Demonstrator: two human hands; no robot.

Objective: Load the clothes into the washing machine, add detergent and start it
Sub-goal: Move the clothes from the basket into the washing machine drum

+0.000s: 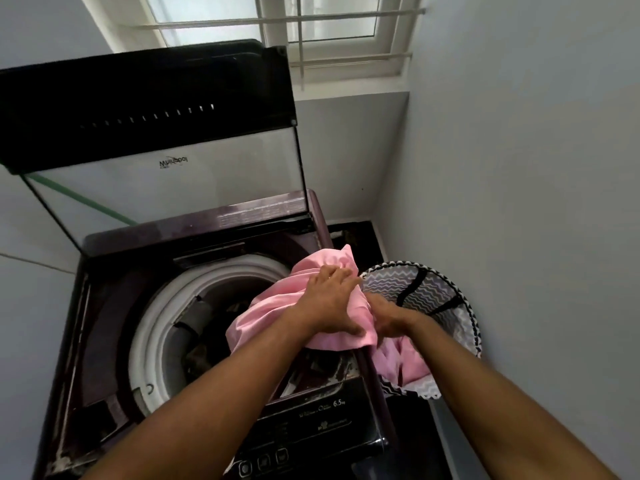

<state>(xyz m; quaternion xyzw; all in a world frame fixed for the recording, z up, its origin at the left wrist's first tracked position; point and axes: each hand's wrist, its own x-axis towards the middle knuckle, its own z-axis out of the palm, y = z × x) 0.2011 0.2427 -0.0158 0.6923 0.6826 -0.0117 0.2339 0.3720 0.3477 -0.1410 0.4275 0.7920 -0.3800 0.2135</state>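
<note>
I see both hands, left hand (329,301) and right hand (388,318), fingers curled bunching the pink garment (266,317) over the washer's (114,306) right rim; trailing fabric in the laundry basket (460,306) could snag.

The cloth (266,317) was soft pink all over, and more pink cloth lay in the basket (446,282), which had grey and white zigzag lines inside, black straps, and a black and white rim. The washing machine (114,282) was dark purple with a black front panel that had white writing, and the ring (152,317) around its tub was white. Its lid (145,109) was black at the top and clear below, the walls (519,168) were pale grey-blue, and the window frame (384,32) was white.
</note>
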